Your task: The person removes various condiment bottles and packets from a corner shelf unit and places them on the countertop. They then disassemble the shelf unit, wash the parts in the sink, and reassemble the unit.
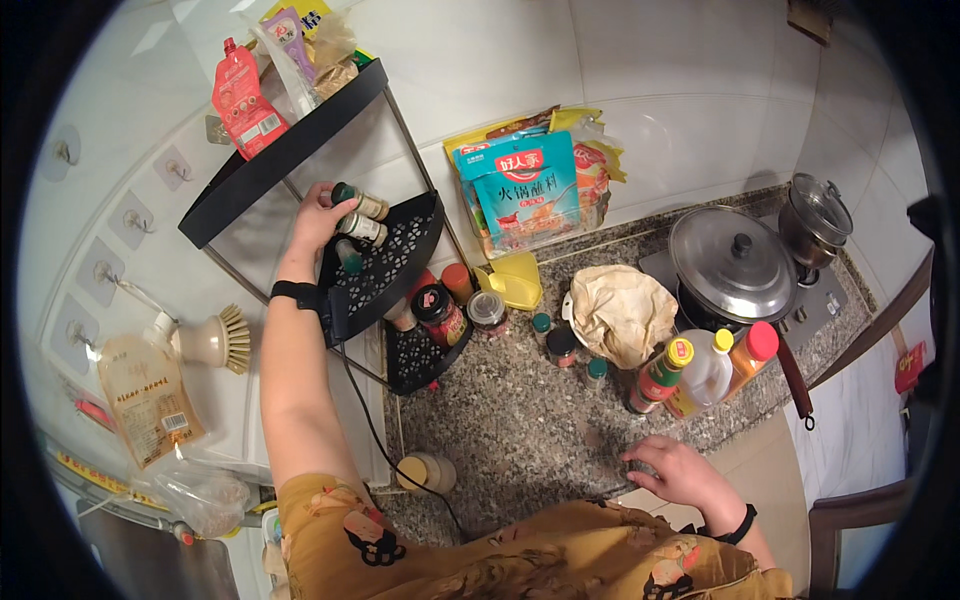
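My left hand reaches to the middle tier of a black corner shelf. Its fingers are closed at the cap end of a green-capped spice jar. Right below, a second spice jar with a pale label lies tilted against the hand; part of it is hidden. Another green-capped jar is on the same perforated tier. My right hand hovers by the counter's front edge with fingers apart and holds nothing. Nearest to it is a sauce bottle with a yellow cap.
On the granite counter stand small jars, a crumpled cloth bag, and bottles. A lidded wok is on the stove, its handle pointing toward me. Seasoning packets lean on the wall. A black cable hangs near my left arm.
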Available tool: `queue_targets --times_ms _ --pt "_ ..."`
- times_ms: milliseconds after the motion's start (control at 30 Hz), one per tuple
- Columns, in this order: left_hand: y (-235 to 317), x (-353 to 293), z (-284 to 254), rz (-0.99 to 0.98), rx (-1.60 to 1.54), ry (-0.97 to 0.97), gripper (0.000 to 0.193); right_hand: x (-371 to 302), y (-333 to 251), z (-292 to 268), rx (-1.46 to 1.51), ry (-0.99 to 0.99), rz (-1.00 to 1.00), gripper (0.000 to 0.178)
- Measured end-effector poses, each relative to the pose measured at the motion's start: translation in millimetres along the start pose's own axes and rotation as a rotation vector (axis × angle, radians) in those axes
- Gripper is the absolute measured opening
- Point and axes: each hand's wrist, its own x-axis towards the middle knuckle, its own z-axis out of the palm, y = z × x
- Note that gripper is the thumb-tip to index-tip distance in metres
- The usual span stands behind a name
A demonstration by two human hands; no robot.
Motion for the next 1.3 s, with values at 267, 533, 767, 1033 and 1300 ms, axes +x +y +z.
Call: queue_targets --times_ms 267,533,767,1033,1300 --pt "104 -110 79 0.137 -0.245 -0.606 0.037 -7 10 3 0.025 -0.007 -0.086 0.024" --pt "95 -270 240 0.353 0.042 -0.966 0.044 -25 24 3 0.037 0.008 -0.122 0.027" --pt "80 -338 303 0.487 0.189 -0.857 0.046 -46 35 -3 0.021 -0.004 -0.032 0.024" --pt "91 -341 318 0.415 0.153 -0.748 0.064 -48 39 -6 0.056 -0.018 -0.030 0.027" --pt "110 -226 195 0.618 0.257 -0.180 0.032 -47 42 -8 0.046 -0.035 0.023 0.027"
